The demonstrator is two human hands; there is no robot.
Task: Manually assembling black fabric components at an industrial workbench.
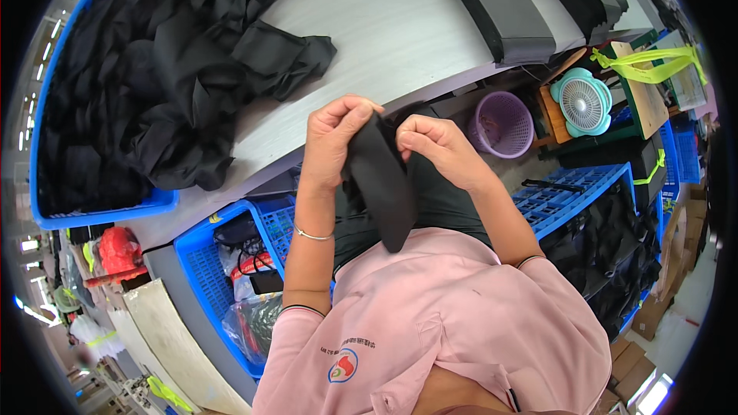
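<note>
A piece of black fabric (382,184) hangs down in front of my body, over my lap. My left hand (338,134) pinches its upper edge between thumb and fingers. At the right side of the same cloth, my right hand (434,146) is closed with thumb and forefinger pressed together on its edge. A large heap of loose black fabric pieces (192,69) spills from a blue crate (108,219) onto the grey table (384,23) at the far left.
Stacks of flat black pieces (503,15) lie at the table's far right. Below are a purple basket (503,127) and a small turquoise fan (582,102). Blue crates flank me: one with bags (200,261) at left, another with black fabric (607,253) at right.
</note>
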